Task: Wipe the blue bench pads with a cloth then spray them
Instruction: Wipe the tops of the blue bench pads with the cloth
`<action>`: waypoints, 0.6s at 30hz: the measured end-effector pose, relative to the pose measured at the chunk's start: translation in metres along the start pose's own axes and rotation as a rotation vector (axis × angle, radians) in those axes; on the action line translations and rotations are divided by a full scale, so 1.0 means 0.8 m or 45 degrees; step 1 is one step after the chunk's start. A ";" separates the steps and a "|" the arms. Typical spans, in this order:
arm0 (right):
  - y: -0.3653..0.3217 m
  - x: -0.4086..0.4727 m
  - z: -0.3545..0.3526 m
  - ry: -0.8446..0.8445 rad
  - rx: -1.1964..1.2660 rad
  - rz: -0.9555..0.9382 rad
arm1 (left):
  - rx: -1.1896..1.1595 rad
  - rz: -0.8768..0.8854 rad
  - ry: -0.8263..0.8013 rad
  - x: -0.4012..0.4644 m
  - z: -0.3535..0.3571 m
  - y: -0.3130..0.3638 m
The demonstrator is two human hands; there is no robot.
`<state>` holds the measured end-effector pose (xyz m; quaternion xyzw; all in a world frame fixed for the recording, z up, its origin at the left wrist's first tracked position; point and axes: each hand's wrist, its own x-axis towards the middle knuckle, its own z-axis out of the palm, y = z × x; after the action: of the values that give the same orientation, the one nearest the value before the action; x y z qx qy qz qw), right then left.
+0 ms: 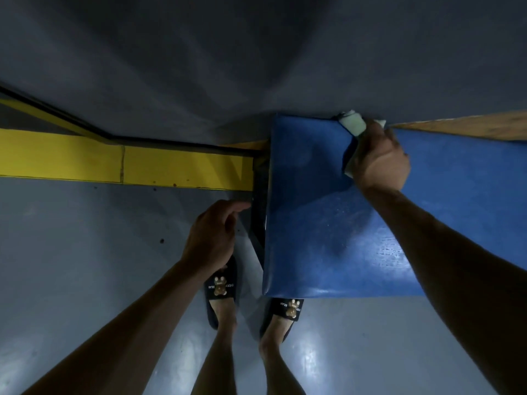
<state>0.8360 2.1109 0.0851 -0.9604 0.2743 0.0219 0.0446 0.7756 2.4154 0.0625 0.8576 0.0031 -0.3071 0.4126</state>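
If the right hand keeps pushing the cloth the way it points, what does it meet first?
Probably the grey wall: the right hand presses the pale cloth at the blue vinyl bench pad's far edge, though depth is unclear.

I stand in what looks like a gym or sports hall: a padded blue bench pad sits against a plain grey wall, the smooth grey painted floor shines under my slippers, and a yellow painted strip runs along the wall's base.
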 end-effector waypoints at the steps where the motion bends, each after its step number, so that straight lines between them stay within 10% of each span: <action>1: -0.017 -0.003 0.000 -0.034 0.007 0.007 | -0.006 0.021 -0.004 -0.001 0.001 -0.001; 10: -0.108 -0.016 0.014 -0.102 0.005 -0.637 | -0.045 -0.054 0.013 -0.009 -0.009 -0.014; 15: -0.068 -0.109 0.028 -0.297 -0.005 -1.378 | -0.011 -0.048 -0.013 -0.018 -0.006 -0.011; 18: -0.088 -0.058 0.021 -0.209 -0.081 -1.361 | 0.104 0.112 -0.026 -0.023 -0.009 -0.019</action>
<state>0.8337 2.1960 0.0768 -0.9620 -0.2577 0.0795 0.0418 0.7607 2.4348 0.0649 0.8698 -0.0515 -0.2972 0.3905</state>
